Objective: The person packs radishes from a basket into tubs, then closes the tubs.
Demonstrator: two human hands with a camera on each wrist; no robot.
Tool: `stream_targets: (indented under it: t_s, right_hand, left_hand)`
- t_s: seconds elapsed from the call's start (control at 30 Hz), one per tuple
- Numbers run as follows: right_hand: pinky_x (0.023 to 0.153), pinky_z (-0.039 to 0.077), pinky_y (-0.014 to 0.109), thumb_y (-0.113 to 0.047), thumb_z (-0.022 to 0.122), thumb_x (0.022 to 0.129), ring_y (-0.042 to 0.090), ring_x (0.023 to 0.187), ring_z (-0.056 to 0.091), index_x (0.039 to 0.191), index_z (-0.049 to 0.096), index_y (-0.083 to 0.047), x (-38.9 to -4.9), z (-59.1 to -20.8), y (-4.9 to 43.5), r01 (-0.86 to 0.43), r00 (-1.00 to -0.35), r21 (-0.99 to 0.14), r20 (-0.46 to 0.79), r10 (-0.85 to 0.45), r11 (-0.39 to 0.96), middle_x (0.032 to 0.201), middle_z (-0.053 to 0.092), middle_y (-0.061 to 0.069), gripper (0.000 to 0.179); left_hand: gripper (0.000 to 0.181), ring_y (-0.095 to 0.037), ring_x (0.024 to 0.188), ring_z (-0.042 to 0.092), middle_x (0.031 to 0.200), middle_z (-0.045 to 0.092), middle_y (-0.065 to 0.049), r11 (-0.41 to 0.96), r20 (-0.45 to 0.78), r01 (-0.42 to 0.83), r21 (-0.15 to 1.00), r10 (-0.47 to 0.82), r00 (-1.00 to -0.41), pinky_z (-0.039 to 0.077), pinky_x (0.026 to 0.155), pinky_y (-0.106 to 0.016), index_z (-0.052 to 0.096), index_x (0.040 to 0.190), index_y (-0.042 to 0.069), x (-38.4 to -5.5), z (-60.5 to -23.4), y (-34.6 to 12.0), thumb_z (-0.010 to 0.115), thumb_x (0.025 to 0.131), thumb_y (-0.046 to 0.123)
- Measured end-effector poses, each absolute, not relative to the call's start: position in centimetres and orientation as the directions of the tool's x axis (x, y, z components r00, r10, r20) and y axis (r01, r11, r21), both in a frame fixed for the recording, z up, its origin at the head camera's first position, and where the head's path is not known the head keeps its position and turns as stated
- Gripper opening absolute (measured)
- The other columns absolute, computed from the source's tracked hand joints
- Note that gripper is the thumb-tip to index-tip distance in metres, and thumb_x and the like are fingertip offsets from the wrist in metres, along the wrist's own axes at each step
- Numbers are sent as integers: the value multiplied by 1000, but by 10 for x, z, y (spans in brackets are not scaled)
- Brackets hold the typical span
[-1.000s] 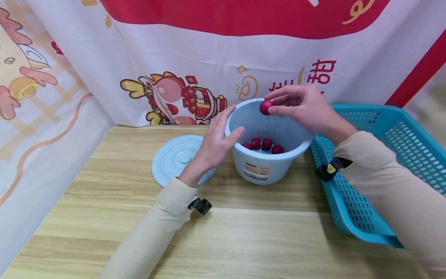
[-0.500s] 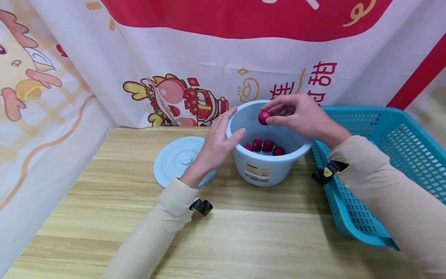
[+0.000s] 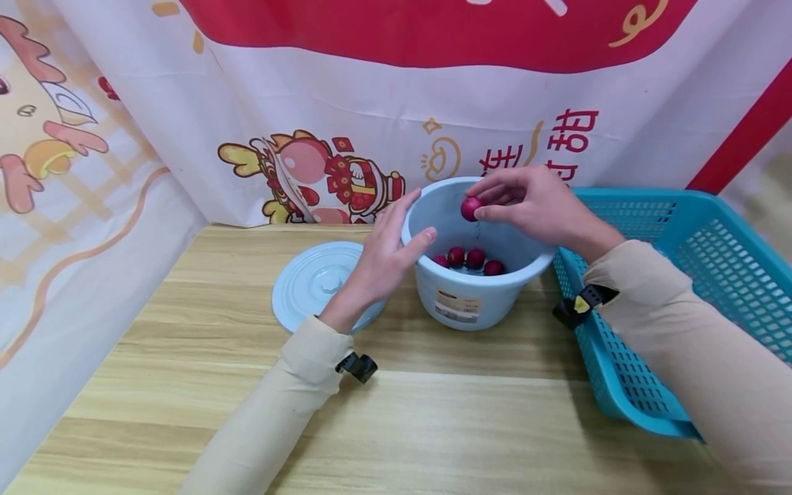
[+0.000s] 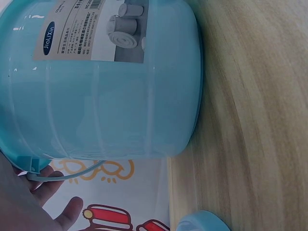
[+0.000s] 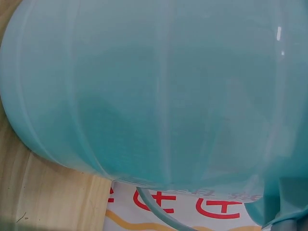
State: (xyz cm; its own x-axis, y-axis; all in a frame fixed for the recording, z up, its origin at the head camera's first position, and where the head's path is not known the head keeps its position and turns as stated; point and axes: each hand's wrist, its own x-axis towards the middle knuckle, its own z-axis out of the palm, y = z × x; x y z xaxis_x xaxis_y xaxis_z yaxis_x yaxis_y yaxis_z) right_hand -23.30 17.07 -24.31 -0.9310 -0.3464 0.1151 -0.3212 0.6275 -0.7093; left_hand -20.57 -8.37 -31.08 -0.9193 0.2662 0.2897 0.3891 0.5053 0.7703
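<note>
A light blue plastic bucket (image 3: pixel 467 302) stands upright on the wooden table. My right hand (image 3: pixel 535 206) pinches a round red radish (image 3: pixel 471 208) with thin roots, over the bucket's mouth. Several more radishes (image 3: pixel 475 259) lie at the bottom inside. On the left, my left hand (image 3: pixel 390 247) rests at the rim, fingers fairly straight along the outer side and thumb near the front edge. The left wrist view shows its spread fingers (image 4: pixel 48 190) beside the thin handle (image 4: pixel 67 176). In the right wrist view the bucket wall (image 5: pixel 159 96) fills most of the picture.
The round blue lid (image 3: pixel 309 282) lies on the table (image 3: pixel 396 426) to the left, partly behind my left forearm. A teal slatted basket (image 3: pixel 643 419) stands on the right, under my right forearm. A printed cloth (image 3: pixel 346 89) hangs behind.
Over the past second my right hand has lowered the radish slightly into the bucket's mouth. In the last half second it stays nearly still. My left hand keeps its place at the rim.
</note>
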Motion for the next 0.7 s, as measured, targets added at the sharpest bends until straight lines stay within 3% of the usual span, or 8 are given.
stream_targets:
  t_s: [0.3,0.7]
  right_hand:
    - [94,60,40,-26,79,96,27,110,72,130,75,-18,-233,-243,172,-331,-929,-694,122,-349,639,128,75,12,36]
    - [88,58,30,-30,78,97,26,108,70,130,76,-18,-234,-242,174,-336,-925,-704,122,-360,625,127,75,11,35]
  left_hand:
    - [79,-27,149,37,171,34,-5,510,291,391,766,268,-918,45,117,-60,27,169,24,-206,-311,-83,51,100,55]
    - [79,-27,149,37,171,34,-5,514,285,386,766,266,-921,45,116,-60,27,169,24,-206,-311,-83,51,100,55]
